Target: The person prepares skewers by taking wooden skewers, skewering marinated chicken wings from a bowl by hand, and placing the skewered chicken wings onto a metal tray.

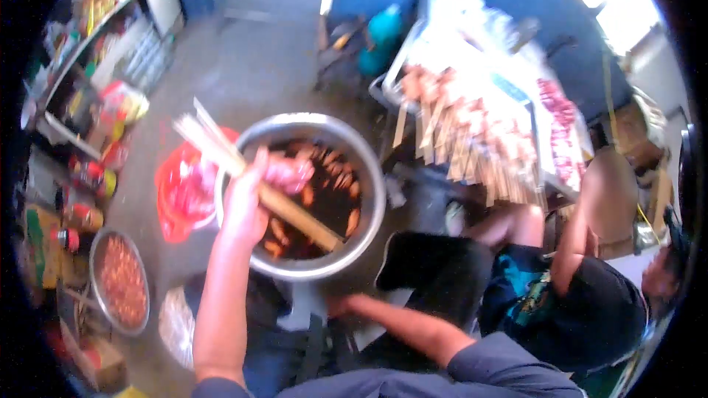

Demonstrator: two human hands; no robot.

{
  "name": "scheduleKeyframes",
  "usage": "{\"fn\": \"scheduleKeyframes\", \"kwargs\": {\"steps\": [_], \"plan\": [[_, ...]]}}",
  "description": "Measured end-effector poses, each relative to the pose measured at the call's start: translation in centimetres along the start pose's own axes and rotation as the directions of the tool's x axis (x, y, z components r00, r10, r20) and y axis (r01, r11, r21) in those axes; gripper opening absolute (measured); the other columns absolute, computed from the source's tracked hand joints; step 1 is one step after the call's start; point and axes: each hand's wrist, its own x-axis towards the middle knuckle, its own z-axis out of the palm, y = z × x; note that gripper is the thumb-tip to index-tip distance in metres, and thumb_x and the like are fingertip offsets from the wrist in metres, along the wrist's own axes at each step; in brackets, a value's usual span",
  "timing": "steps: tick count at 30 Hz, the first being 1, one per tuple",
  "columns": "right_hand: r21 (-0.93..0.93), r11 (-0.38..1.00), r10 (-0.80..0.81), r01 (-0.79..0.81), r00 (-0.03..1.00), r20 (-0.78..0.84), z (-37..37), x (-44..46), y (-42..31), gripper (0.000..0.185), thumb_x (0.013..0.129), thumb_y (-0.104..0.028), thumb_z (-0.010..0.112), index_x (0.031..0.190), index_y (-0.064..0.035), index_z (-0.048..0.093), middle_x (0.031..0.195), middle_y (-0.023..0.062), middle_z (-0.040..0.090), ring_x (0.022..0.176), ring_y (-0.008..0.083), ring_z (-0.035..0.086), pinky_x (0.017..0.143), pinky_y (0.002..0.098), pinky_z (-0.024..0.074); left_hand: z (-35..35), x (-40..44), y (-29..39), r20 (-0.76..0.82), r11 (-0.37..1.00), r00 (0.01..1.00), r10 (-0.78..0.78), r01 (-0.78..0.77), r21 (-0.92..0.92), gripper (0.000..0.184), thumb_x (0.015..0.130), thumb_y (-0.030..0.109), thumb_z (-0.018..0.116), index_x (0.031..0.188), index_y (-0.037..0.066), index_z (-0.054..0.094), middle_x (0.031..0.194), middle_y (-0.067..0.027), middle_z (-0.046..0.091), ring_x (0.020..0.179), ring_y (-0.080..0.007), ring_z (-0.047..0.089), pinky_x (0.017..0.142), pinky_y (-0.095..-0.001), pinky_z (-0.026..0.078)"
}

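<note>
Sticks [302, 217] run at a slant through the person's left hand [247, 195] in the head view, loose thin ends toward ten o'clock, the broader end toward four o'clock above the basin [299, 119]. The hand is clamped around them near mid-length, which probably keeps the bundle balanced and its free end over the basin. A pink lump [291, 172] shows just beyond the hand, toward two o'clock; whether the fingers grip it too, I cannot tell. Being above the dark liquid, it would likely drip back into the basin, where brown pieces [353, 219] lie.

The left forearm reaches almost straight toward twelve o'clock, wrist crossing the basin's near-left rim, thumb side toward the sticks. The right forearm slants toward ten o'clock from its sleeve, ending in the right hand [341, 306], low and just outside the basin at half past five. Blur hides its fingers, so I cannot tell whether they are apart or together, or touching anything.

Taking the basin as centre, a red tub [179, 230] sits close by at nine o'clock, seemingly for easy reach. A pan [93, 273] of brown bits stands at eight. At two o'clock, a tray [404, 50] bears skewered meat [472, 118], handles overhanging its near edge, presumably to be easily grasped. A co-worker [568, 309] sits at four.
</note>
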Motion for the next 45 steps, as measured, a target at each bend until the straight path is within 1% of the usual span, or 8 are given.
{"fn": "scheduleKeyframes", "kwargs": {"steps": [8, 12, 23, 26, 30, 36, 41, 45], "plan": [[0.186, 0.976, -0.106, 0.113, 0.993, -0.048, -11.2, -9.8, -6.9, 0.038, 0.088, -0.035, 0.052, 0.087, 0.0007, 0.065, 0.076, 0.0135, 0.063, 0.071, 0.021, 0.059, 0.067, 0.0389, 0.0475, -1.0, -2.4, -0.4, 0.045, 0.998, 0.998, -0.039, 0.037, 0.046, 0.046, 0.098, 0.033, 0.045, 0.086, -0.008, 0.062, 0.089, -0.0215, 0.068, 0.083, -0.0285, 0.067, 0.074, -0.0344, 0.053], [0.351, 0.894, -0.141, 0.278, 0.918, -0.37, -11.2, -11.5, -6.4, 0.051, 0.092, -0.045, 0.054, 0.09, 0.0044, 0.064, 0.071, 0.0137, 0.062, 0.065, 0.022, 0.056, 0.06, 0.0406, 0.0446, -0.9, -2.1, -1.0, 0.05, 0.993, 0.995, -0.083, 0.079, 0.087, 0.045, 0.098, 0.033, 0.045, 0.092, -0.01, 0.061, 0.091, -0.0217, 0.067, 0.082, -0.0286, 0.067, 0.072, -0.0358, 0.053], [0.795, 0.547, 0.15, 0.262, 0.904, -0.401, -16.1, -17.5, -11.1, 0.036, 0.09, -0.04, 0.061, 0.075, -0.0065, 0.062, 0.069, 0.0008, 0.062, 0.064, 0.0092, 0.058, 0.059, 0.0263, 0.0461, -0.5, 1.9, -2.7, 0.203, 0.894, 0.913, -0.355, 0.268, 0.358, 0.052, 0.098, 0.036, 0.04, 0.094, -0.01, 0.065, 0.094, -0.0211, 0.068, 0.087, -0.0283, 0.066, 0.075, -0.0363, 0.051], [0.647, 0.594, 0.258, 0.478, 0.648, -0.716, -18.8, -16.3, -10.5, 0.027, 0.09, -0.031, 0.061, 0.082, -0.0052, 0.065, 0.072, 0.0028, 0.064, 0.064, 0.01, 0.057, 0.06, 0.0253, 0.0474, 0.9, 2.0, -2.8, 0.202, 0.887, 0.898, -0.391, 0.309, 0.343, 0.053, 0.098, 0.038, 0.042, 0.093, -0.009, 0.066, 0.096, -0.0206, 0.068, 0.091, -0.0274, 0.065, 0.082, -0.0394, 0.05], [0.472, 0.755, 0.274, 0.455, 0.434, -0.858, -23.3, -13.6, -10.3, 0.031, 0.093, -0.028, 0.055, 0.108, -0.0012, 0.061, 0.095, 0.0018, 0.061, 0.088, 0.0093, 0.055, 0.077, 0.0262, 0.0457, 1.4, 3.7, -5.0, 0.318, 0.9, 0.842, -0.435, 0.395, 0.184, 0.049, 0.097, 0.039, 0.044, 0.097, -0.005, 0.066, 0.105, -0.019, 0.067, 0.097, -0.0267, 0.064, 0.091, -0.0383, 0.047], [0.724, 0.442, 0.239, 0.53, 0.708, -0.664, -25.2, -11.3, -14.2, 0.029, 0.095, -0.028, 0.051, 0.109, -0.0022, 0.055, 0.091, 0.0079, 0.063, 0.076, 0.0164, 0.062, 0.069, 0.0288, 0.0494, 1.3, 4.3, -7.5, 0.41, 0.846, 0.755, -0.512, 0.527, 0.087, 0.052, 0.097, 0.041, 0.043, 0.081, -0.004, 0.064, 0.107, -0.0235, 0.064, 0.107, -0.0331, 0.058, 0.098, -0.0432, 0.042], [0.808, 0.207, 0.39, 0.552, 0.711, -0.585, -23.7, -10.6, -13.8, 0.015, 0.092, -0.024, 0.057, 0.092, -0.009, 0.056, 0.069, -0.0003, 0.054, 0.051, 0.0063, 0.045, 0.046, 0.0196, 0.0356, 0.8, 2.9, -8.5, 0.38, 0.804, 0.719, -0.582, 0.578, 0.138, 0.059, 0.096, 0.046, 0.043, 0.106, -0.009, 0.062, 0.109, -0.0212, 0.064, 0.1, -0.0323, 0.062, 0.093, -0.0421, 0.046], [0.746, 0.281, 0.393, 0.604, 0.637, -0.664, -21.1, -9.8, -12.6, 0.018, 0.092, -0.024, 0.056, 0.088, -0.0066, 0.056, 0.068, -0.001, 0.055, 0.055, 0.0067, 0.046, 0.048, 0.0214, 0.0356, -0.8, 1.7, -7.9, 0.415, 0.831, 0.719, -0.557, 0.474, 0.293, 0.052, 0.09, 0.048, 0.055, 0.113, 0.002, 0.06, 0.11, -0.0128, 0.064, 0.101, -0.0244, 0.062, 0.089, -0.0398, 0.049]]}}
